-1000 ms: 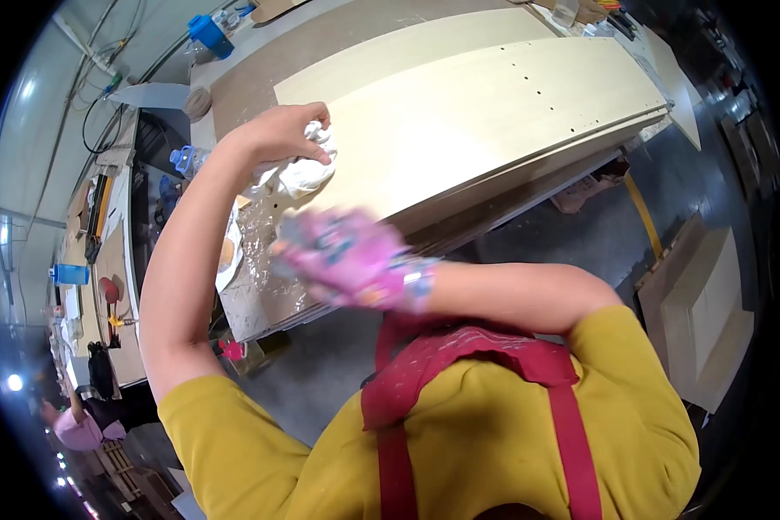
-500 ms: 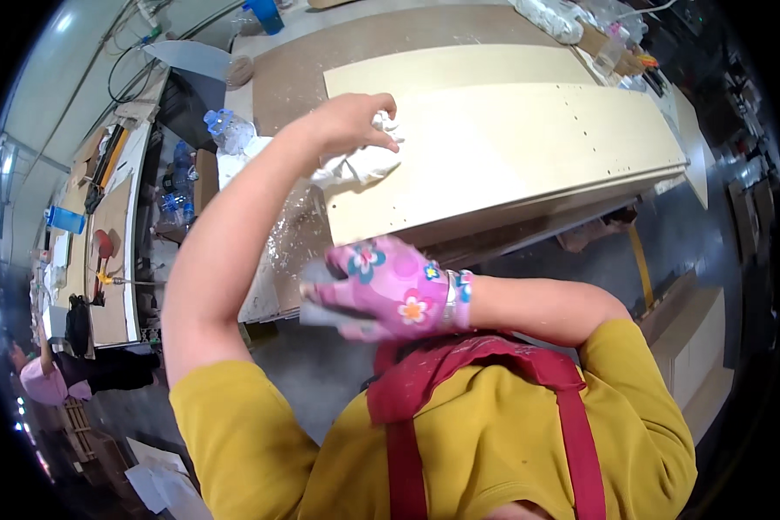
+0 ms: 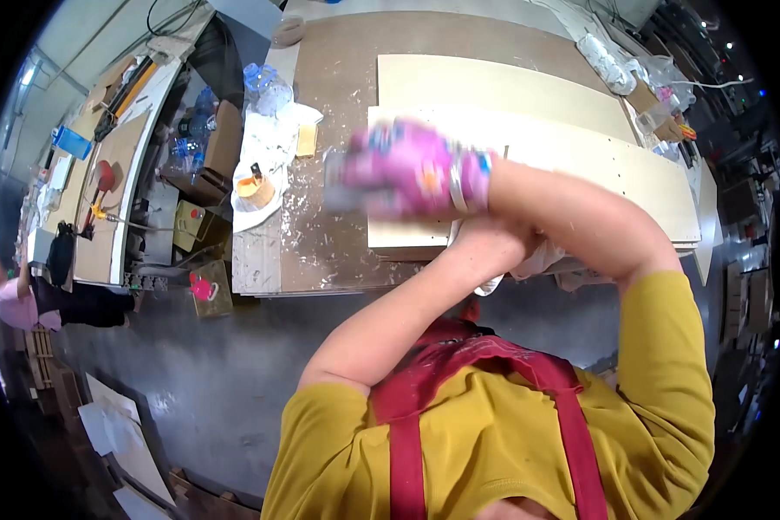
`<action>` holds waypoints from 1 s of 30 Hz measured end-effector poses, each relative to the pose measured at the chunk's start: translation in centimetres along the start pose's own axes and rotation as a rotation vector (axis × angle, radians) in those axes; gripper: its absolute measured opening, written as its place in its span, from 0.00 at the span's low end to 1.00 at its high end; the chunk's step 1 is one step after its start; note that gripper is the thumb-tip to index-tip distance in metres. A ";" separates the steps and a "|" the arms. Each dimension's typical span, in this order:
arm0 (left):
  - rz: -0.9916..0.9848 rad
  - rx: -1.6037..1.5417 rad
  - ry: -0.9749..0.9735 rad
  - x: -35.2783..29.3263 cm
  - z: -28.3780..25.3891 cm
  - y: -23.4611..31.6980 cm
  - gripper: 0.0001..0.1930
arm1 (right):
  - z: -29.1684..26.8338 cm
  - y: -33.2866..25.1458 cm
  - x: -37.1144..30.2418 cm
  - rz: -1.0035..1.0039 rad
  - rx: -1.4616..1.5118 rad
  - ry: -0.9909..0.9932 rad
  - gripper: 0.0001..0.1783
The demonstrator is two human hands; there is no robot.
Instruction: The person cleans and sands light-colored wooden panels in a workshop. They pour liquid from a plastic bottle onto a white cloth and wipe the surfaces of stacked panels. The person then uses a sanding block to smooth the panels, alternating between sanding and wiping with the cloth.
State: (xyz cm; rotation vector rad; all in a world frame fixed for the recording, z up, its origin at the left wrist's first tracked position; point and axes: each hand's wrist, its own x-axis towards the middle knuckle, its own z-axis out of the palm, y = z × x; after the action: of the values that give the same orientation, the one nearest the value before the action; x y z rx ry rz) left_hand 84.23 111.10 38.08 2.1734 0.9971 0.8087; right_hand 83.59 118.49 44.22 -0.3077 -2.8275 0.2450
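My right hand point(image 3: 412, 169), in a pink flowered glove, is closed round a grey flat block-like piece point(image 3: 342, 185), smeared by motion, over the left end of a cream panel point(image 3: 572, 143). My bare left hand point(image 3: 529, 241) crosses beneath my right forearm at the panel's near edge. Its fingers are mostly hidden. White cloth point(image 3: 489, 285) shows beside it, bunched at the edge, and seems to be in its grip. A second cream panel point(image 3: 485, 80) lies beyond the first on the brown worktable point(image 3: 325, 251).
On white sheeting at the table's left stand plastic bottles point(image 3: 269, 89) and a small orange-topped tub point(image 3: 254, 188). Wrapped bundles point(image 3: 605, 62) lie at the far right. A yellowish can point(image 3: 210, 290) stands on the floor. Another person point(image 3: 26, 299) is far left.
My left hand has moved right and nearer with the white cloth, passing under my right forearm. My gloved right hand has moved up and over the panel with the grey piece.
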 end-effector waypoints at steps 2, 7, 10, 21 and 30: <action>0.175 0.243 0.183 0.0 -0.2 0.7 0.24 | -0.1 5.3 0.6 0.315 -0.128 0.116 0.23; -0.120 -0.085 0.109 -0.1 1.1 -1.0 0.24 | -2.5 -2.1 1.4 -0.251 0.134 -0.136 0.27; -0.013 0.005 0.060 -0.8 1.3 -1.0 0.25 | 0.3 -0.8 1.2 -0.266 0.172 -0.132 0.27; 0.028 0.078 -0.027 0.2 0.0 -0.5 0.22 | 0.4 3.4 2.2 -0.080 0.045 0.062 0.19; 0.007 0.265 0.147 0.4 -1.5 1.1 0.25 | -1.6 7.0 3.4 0.203 -0.031 -0.057 0.28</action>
State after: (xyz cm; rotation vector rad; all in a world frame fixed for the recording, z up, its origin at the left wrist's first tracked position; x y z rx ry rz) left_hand 83.83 111.24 39.98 2.3664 1.2311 0.8928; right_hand 82.15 126.26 45.25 -0.6048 -2.8589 0.2557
